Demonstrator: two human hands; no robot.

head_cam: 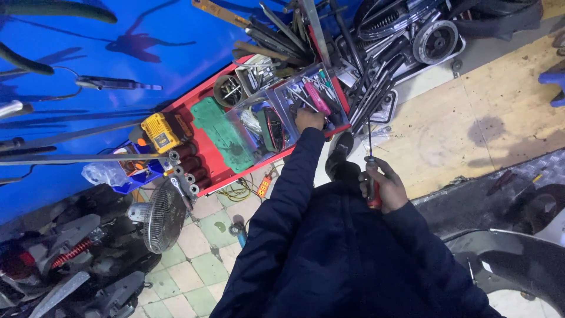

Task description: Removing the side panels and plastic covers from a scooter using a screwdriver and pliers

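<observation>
L hand (pixel 308 119) in clear tool tray (pixel 276 118), grip unclear; R hand (pixel 385 187) grip clenched on screwdriver (pixel 371 171).

Left hand (pixel 308 120) stretched forward on a straight dark-sleeved arm, fingers curled downward; right hand (pixel 385 187) held close, fist closed, arm bent.

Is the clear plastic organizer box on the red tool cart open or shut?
Open. The clear organizer box shows no lid over its compartments, and the left hand reaches straight in among the small tools.
</observation>
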